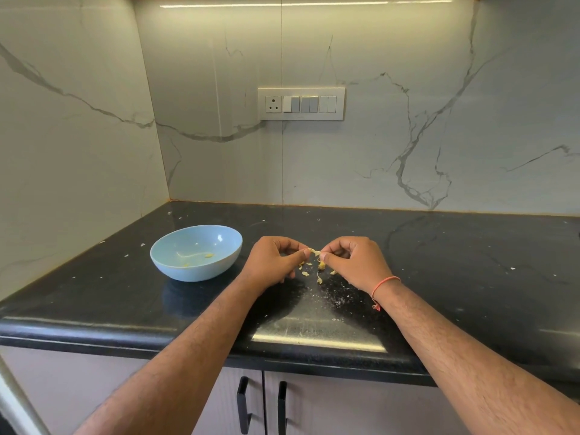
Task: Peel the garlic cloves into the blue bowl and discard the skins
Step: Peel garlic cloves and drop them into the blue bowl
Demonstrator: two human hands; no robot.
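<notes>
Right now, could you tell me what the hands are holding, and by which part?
Both the left hand and right hand pinch one small garlic clove between fingertips, one at each end, above the counter.

One blue bowl (196, 252) sits on the one black counter (439, 262). Two hands show, the left hand (271, 262) and the right hand (354, 262), with one garlic clove (314, 252) between them. Roughly six skin scraps (319, 280) lie below. One switch panel (301, 103) hangs on the wall, two cabinet handles (243, 405) show, and one red thread (381, 285) circles a wrist.
</notes>
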